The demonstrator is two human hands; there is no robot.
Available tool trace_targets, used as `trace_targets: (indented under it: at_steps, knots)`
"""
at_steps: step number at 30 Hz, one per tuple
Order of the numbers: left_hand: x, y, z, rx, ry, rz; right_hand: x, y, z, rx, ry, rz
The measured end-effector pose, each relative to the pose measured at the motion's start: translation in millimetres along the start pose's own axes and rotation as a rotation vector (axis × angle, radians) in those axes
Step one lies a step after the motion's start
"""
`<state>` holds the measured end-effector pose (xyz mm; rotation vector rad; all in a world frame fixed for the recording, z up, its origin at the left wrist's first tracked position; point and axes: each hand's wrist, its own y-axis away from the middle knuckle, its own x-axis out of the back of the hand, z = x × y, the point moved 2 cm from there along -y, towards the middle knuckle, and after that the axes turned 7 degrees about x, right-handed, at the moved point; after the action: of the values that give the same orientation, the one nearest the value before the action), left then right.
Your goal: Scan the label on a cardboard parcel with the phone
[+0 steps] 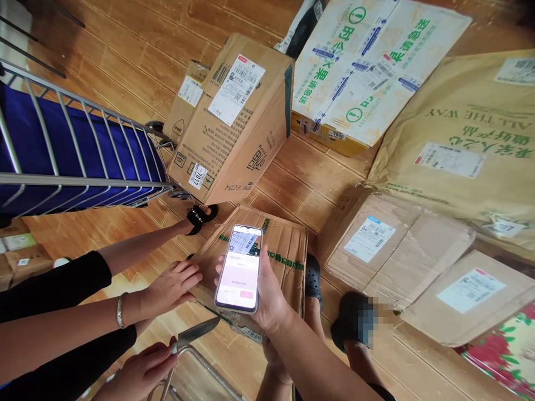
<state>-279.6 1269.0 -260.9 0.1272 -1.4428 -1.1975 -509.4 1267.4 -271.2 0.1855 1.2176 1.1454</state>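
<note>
My right hand (271, 289) is wrapped round a smartphone (238, 273), thumb along one side and fingertips showing at the other. Its lit screen has a parcel-label picture at the top. Behind the phone is a cardboard box (288, 234) with green printed tape. My left hand (276, 353) is by the box's lower edge, partly covered by my right forearm; its fingers are hidden. Another person's hand (171, 287), with a bracelet at the wrist, reaches to the box's left edge. That person's other hand (150, 365) grips a knife (198, 332), blade near the box.
A tall carton (234, 128) stands beyond, beside a blue-lined wire cart (83, 150). White-and-green carton (351, 72), large tan parcel (460, 133) and labelled boxes (397, 245) fill the right. A metal frame (204, 365) is at the bottom. Dark clogs (351, 320) are on the wooden floor.
</note>
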Motion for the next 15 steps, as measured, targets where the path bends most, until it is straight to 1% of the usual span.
trace_targets:
  at_steps: [3, 7, 10, 13, 15]
  knots:
    - [-0.5, -0.8, -0.4, 0.006, 0.005, -0.009, -1.9, 0.1, -0.2, -0.013, 0.009, 0.022]
    - [2.3, -5.6, -2.8, 0.0, 0.016, -0.045, -4.0, -0.3, -1.5, -0.003, 0.023, 0.015]
    - [6.8, -10.6, -5.8, -0.026, 0.036, -0.062, -4.9, 0.0, -2.7, 0.009, 0.062, 0.023]
    - [13.3, -15.4, -6.3, -0.054, 0.051, -0.076, -5.6, 1.5, -3.5, 0.009, 0.055, 0.046]
    - [18.7, -17.8, -3.8, -0.073, 0.048, -0.058, -5.8, 3.9, -3.7, -0.001, 0.058, 0.049]
